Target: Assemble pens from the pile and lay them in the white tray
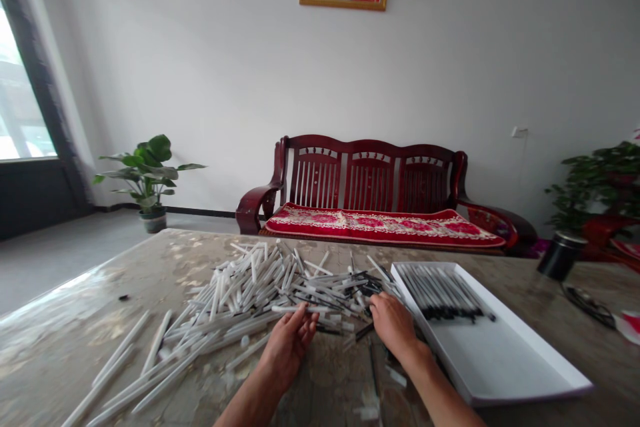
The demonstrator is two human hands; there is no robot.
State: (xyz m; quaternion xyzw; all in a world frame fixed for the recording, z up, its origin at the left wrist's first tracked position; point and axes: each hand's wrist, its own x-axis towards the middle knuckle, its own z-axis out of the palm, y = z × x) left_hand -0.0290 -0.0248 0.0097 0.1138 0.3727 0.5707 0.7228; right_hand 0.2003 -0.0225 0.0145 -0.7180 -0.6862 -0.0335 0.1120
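Note:
A heap of white pen barrels [245,287] lies across the middle of the table, mixed with thin dark refills and small black parts on its right side. My left hand [290,340] is palm up at the near edge of the heap, its thumb and fingers closed on a white pen barrel [320,309] lying crosswise. At the heap's right edge, my right hand [395,323] reaches down among the black parts [369,285] with fingers curled together; its fingertips hide whatever they hold. Right of it, a white box lid [515,360] holds a row of pens [440,290] with black ends.
Several long white tubes [120,347] lie loose on the patterned tabletop [165,267] at left. Small clear pieces [395,373] lie near my right forearm. A black cup [560,257] and a dark cable [590,303] are at far right. Behind the table stands a wooden bench [370,177].

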